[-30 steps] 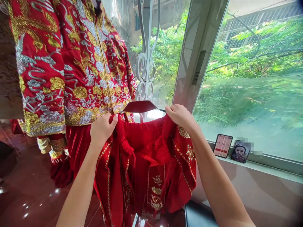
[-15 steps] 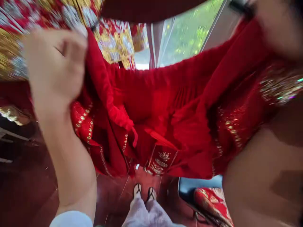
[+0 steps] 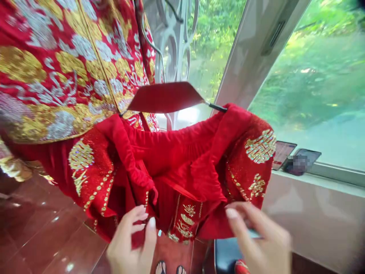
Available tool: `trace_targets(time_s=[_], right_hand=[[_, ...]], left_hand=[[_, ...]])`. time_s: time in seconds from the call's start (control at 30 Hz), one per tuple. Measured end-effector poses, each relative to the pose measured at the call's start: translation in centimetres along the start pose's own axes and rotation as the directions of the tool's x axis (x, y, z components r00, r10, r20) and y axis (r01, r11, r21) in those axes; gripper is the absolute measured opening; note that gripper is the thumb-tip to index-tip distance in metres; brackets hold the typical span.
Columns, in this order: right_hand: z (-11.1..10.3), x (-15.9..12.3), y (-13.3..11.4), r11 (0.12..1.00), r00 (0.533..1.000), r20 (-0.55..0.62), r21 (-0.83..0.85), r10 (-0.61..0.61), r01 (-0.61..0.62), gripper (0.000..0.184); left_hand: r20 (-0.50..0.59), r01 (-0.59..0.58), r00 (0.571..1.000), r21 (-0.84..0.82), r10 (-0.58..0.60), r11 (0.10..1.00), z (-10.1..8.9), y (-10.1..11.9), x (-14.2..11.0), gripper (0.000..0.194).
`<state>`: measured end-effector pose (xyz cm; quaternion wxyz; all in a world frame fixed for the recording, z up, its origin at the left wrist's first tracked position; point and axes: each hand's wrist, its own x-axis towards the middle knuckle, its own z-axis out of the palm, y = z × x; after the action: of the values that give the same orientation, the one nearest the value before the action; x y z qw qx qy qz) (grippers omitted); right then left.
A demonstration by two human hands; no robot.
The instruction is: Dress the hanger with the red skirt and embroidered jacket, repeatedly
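Note:
A red skirt with a gathered elastic waistband and gold beaded embroidery hangs from a dark red hanger. Its waistband folds over at both sides, near the hanger's dark end pieces. My left hand is low in front of the skirt's left part, thumb and fingers apart, with nothing visible in it. Toward the right, my right hand is by the skirt's lower right edge. Its thumb and fingertips look parted and bare; whether they touch the cloth is unclear.
A red jacket with gold and silver embroidery hangs at the left. Behind are a white metal scroll grille and windows. Two flat dark objects rest on the sill. A dark seat stands below, on a red tiled floor.
Both hands have come down from the skirt's upper sides, where they were raised, to in front of its lower part. The skirt now hangs farther off, with the hanger in full view.

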<state>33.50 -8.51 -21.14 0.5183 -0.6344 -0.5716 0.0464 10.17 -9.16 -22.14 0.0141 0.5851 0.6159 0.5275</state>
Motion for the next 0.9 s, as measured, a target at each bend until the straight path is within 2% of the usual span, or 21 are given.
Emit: trace_targets(time_s=[0.07, 0.1, 0.17, 0.27, 0.3, 0.37, 0.47, 0.53, 0.6, 0.67, 0.7, 0.73, 0.8, 0.9], right_hand=[[2.6, -1.8, 0.1, 0.983, 0.970, 0.236, 0.155, 0.063, -0.101, 0.043], [3.9, -2.1, 0.1, 0.968, 0.945, 0.313, 0.194, 0.091, -0.158, 0.044], [5.9, -1.7, -0.2, 0.944, 0.935, 0.318, 0.230, 0.158, -0.238, 0.047], [7.2, 0.1, -0.7, 0.909, 0.953, 0.189, 0.305, 0.236, -0.285, 0.051], [7.1, 0.6, -0.7, 0.905, 0.959, 0.147, 0.321, 0.244, -0.279, 0.052], [6.4, 1.2, -0.7, 0.932, 0.971, 0.108, 0.274, 0.215, -0.237, 0.054], [4.6, 1.1, -0.3, 0.977, 0.968, 0.200, 0.119, 0.151, -0.177, 0.057], [3.5, 1.0, -0.3, 0.979, 0.964, 0.219, 0.109, 0.148, -0.175, 0.055], [3.0, 1.1, -0.5, 0.977, 0.980, 0.111, 0.115, 0.165, -0.178, 0.051], [3.1, 1.3, -0.9, 0.981, 0.985, -0.014, 0.087, 0.174, -0.172, 0.046], [3.3, 1.4, -1.2, 0.983, 0.985, -0.039, 0.082, 0.166, -0.163, 0.044], [3.6, 1.4, -1.4, 0.985, 0.989, -0.029, 0.098, 0.148, -0.144, 0.042], [4.3, 1.2, -2.0, 0.977, 0.995, 0.080, 0.198, 0.065, -0.080, 0.039], [6.0, 0.3, -2.4, 0.939, 0.951, 0.298, 0.343, -0.078, -0.031, 0.034]], left_hand=[[0.041, -0.005, 0.999, 0.048, 0.003, 0.999, 2.3, -0.2, 0.6, 0.036], [0.061, -0.016, 0.998, 0.109, 0.009, 0.994, 3.3, -0.1, 1.2, 0.040], [0.086, -0.040, 0.996, 0.268, 0.018, 0.963, 4.4, 0.3, 2.6, 0.046], [0.149, -0.063, 0.989, 0.375, 0.007, 0.925, 4.8, 1.0, 3.8, 0.029], [0.167, -0.067, 0.986, 0.349, 0.009, 0.935, 4.6, 0.9, 3.8, 0.024], [0.217, -0.070, 0.976, 0.216, 0.022, 0.974, 4.0, 0.4, 3.3, 0.026], [0.343, 0.009, 0.939, -0.053, 0.010, 0.999, 2.9, -0.6, 1.6, 0.039], [0.393, 0.077, 0.919, -0.167, -0.005, 0.983, 2.2, -0.7, 0.7, 0.040], [0.326, 0.088, 0.945, -0.217, -0.012, 0.972, 1.8, -0.1, 0.6, 0.030], [0.196, 0.071, 0.980, -0.217, -0.028, 0.974, 2.0, 0.7, 1.3, 0.024], [0.146, 0.068, 0.989, -0.206, -0.038, 0.976, 2.3, 1.0, 1.9, 0.023], [0.108, 0.068, 0.993, -0.190, -0.048, 0.979, 2.6, 1.2, 2.6, 0.022], [0.070, 0.070, 0.996, -0.169, -0.058, 0.983, 3.3, 0.9, 4.1, 0.019], [0.036, 0.119, 0.993, -0.262, -0.114, 0.958, 3.6, -0.5, 6.6, 0.018]])
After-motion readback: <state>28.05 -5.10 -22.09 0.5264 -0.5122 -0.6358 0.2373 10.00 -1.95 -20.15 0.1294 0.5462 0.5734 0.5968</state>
